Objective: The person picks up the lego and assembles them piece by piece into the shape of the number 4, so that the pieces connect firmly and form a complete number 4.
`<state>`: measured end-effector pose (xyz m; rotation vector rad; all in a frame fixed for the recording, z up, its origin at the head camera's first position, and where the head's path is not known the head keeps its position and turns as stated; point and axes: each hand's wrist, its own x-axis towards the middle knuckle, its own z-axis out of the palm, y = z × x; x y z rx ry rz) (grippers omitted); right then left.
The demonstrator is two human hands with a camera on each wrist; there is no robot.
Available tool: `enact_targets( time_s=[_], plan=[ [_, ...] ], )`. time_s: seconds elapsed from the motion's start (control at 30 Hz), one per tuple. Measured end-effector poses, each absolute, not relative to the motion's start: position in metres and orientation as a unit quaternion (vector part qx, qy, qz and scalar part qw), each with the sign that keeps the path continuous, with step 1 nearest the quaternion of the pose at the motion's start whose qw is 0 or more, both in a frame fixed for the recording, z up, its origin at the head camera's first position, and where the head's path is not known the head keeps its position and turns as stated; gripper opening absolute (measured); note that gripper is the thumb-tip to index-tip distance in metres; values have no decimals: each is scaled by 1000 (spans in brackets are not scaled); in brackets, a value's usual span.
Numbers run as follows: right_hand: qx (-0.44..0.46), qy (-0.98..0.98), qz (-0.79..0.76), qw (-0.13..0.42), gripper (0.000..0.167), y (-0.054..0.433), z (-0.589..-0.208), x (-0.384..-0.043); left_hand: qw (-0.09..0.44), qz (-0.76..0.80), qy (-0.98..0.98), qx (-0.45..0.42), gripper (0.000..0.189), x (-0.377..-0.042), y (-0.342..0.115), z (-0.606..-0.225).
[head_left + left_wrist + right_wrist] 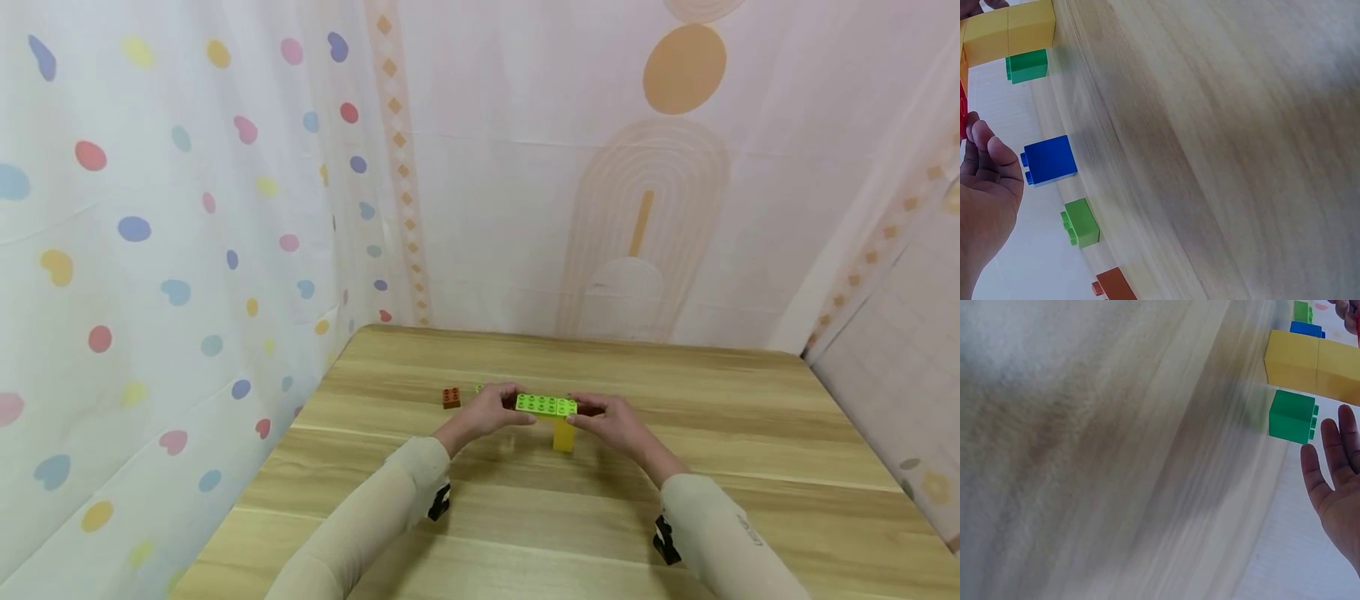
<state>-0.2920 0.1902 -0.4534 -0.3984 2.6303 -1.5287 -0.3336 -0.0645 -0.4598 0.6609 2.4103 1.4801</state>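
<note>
My left hand (491, 410) grips the left end of a lime-green toy brick (536, 405) with thumb and fingers. In the left wrist view its fingertips meet a red brick (962, 115) at the edge. Lime-green studs run along the top of the build, which stands on stacked yellow bricks (563, 435). At the other end my right hand (611, 423) pinches a short lime-green brick (567, 407), thumb in front and fingers behind. The right wrist view shows the lower fingers (1335, 447) loosely extended beside the yellow column; the build's top is out of that view.
Behind the build on the wooden table (555, 533) stand a dark green brick (1291, 417), a blue brick (1051, 160), a light green brick (1082, 222) and a brown-red brick (451, 397). Patterned curtains (510, 208) hang along the table's back and left side.
</note>
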Motion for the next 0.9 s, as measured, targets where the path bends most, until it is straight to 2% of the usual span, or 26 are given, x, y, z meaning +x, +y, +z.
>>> enact_targets(
  time_s=[0.7, 0.9],
  plan=[
    [-121, 846, -519, 17, 45, 189, -464, -287, 116, 520, 816, 224, 35, -330, -67, -459],
    [-121, 844, -522, 14, 51, 189, -467, -287, 112, 514, 822, 219, 35, -331, -68, -460]
  ],
)
